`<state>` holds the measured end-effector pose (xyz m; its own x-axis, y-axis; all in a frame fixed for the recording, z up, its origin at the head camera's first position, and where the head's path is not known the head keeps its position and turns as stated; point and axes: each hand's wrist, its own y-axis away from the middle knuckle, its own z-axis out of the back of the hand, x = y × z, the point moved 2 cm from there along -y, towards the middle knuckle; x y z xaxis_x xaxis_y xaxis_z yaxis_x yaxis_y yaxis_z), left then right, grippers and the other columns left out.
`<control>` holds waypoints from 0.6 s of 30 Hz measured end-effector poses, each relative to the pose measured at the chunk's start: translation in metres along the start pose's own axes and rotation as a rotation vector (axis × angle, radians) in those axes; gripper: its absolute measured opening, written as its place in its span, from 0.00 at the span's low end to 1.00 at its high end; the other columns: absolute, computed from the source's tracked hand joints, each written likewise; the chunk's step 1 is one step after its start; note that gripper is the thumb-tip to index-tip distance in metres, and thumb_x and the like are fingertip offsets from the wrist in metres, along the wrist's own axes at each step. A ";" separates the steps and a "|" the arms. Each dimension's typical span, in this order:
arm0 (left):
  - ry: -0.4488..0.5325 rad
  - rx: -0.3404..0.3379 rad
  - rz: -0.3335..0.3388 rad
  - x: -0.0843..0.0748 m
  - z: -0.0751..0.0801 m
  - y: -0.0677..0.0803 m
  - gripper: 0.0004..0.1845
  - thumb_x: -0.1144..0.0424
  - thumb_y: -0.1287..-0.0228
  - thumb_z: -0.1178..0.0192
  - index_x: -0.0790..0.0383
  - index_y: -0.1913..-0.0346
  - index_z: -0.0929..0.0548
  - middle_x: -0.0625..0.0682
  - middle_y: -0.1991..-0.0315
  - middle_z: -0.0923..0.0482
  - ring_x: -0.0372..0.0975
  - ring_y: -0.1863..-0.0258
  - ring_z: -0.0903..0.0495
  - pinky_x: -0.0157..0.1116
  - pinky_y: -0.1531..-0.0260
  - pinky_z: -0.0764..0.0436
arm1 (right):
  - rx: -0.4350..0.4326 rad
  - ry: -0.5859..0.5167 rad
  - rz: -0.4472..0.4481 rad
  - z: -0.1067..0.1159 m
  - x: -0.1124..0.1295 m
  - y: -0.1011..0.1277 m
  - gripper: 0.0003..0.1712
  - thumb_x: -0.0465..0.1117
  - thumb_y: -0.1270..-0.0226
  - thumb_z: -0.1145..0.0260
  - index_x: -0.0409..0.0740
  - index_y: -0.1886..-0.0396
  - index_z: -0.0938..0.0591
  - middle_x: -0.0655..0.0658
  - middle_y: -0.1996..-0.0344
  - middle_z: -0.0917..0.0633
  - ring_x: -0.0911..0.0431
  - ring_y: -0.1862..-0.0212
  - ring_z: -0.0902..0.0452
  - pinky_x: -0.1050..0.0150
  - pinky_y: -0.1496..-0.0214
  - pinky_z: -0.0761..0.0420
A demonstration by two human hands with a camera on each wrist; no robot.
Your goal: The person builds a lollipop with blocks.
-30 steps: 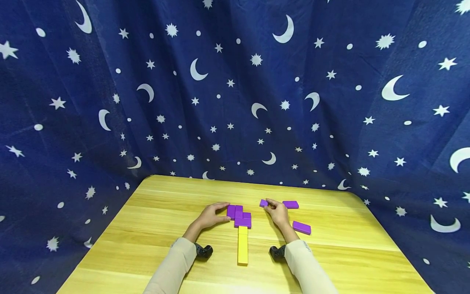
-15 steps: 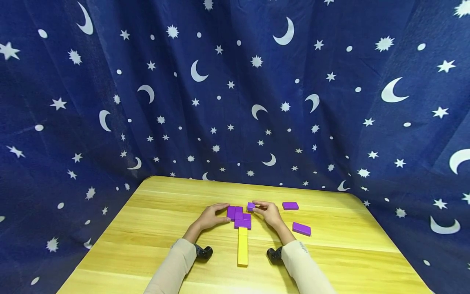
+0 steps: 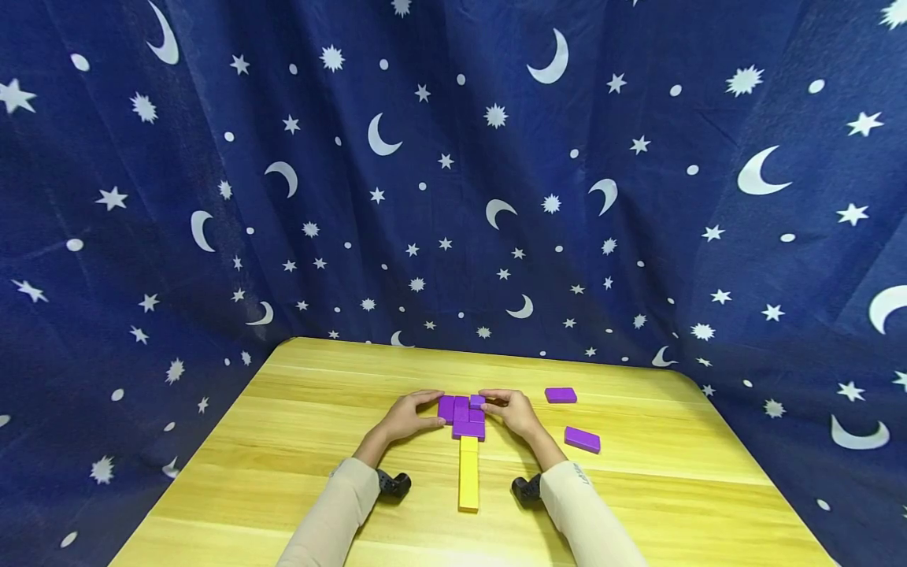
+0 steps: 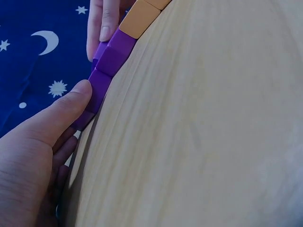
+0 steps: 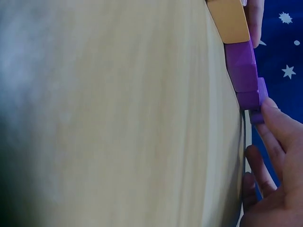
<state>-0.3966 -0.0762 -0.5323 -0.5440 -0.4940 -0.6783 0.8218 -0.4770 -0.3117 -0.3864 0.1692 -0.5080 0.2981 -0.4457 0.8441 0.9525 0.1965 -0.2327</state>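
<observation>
Right hand (image 3: 516, 413) pinches a small purple block (image 3: 478, 401) between thumb and fingers, setting it against the right side of the purple block cluster (image 3: 461, 417) mid-table. Left hand (image 3: 405, 416) grips the cluster's left side, thumb pressed to it. A yellow bar (image 3: 468, 472) extends from the cluster toward the near edge. Two loose purple blocks (image 3: 560, 394) (image 3: 583, 439) lie toward the table's (image 3: 283, 441) right edge.

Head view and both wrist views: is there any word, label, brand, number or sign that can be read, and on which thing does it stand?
None can be read.
Right sleeve: a small dark mark near the cuff, too small to read.
Purple blocks, yellow block, table: no text.
Blue curtain: only white moons, stars and dots, no letters.
</observation>
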 end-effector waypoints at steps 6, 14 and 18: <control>-0.008 0.004 0.002 0.000 -0.001 0.000 0.34 0.47 0.47 0.34 0.60 0.39 0.27 0.54 0.41 0.29 0.48 0.40 0.33 0.46 0.39 0.36 | 0.046 -0.001 0.001 -0.001 -0.005 -0.001 0.14 0.35 0.41 0.33 0.41 0.54 0.16 0.43 0.55 0.17 0.49 0.51 0.23 0.56 0.48 0.23; -0.015 0.003 0.007 0.001 -0.001 0.000 0.34 0.47 0.47 0.34 0.59 0.39 0.27 0.54 0.41 0.29 0.47 0.39 0.33 0.45 0.39 0.36 | 0.051 0.000 0.010 -0.001 -0.002 0.001 0.14 0.35 0.41 0.34 0.39 0.55 0.16 0.43 0.56 0.17 0.50 0.51 0.23 0.61 0.50 0.23; -0.014 0.005 0.006 -0.001 0.000 0.000 0.34 0.47 0.47 0.34 0.59 0.39 0.27 0.54 0.41 0.29 0.48 0.39 0.33 0.47 0.39 0.35 | 0.053 -0.012 0.040 0.003 0.018 0.009 0.13 0.32 0.40 0.35 0.32 0.55 0.17 0.37 0.56 0.17 0.43 0.51 0.24 0.52 0.49 0.24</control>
<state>-0.3960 -0.0756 -0.5317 -0.5413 -0.5070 -0.6707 0.8242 -0.4778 -0.3040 -0.3729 0.1651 -0.4933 0.3352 -0.4261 0.8403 0.9350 0.2600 -0.2412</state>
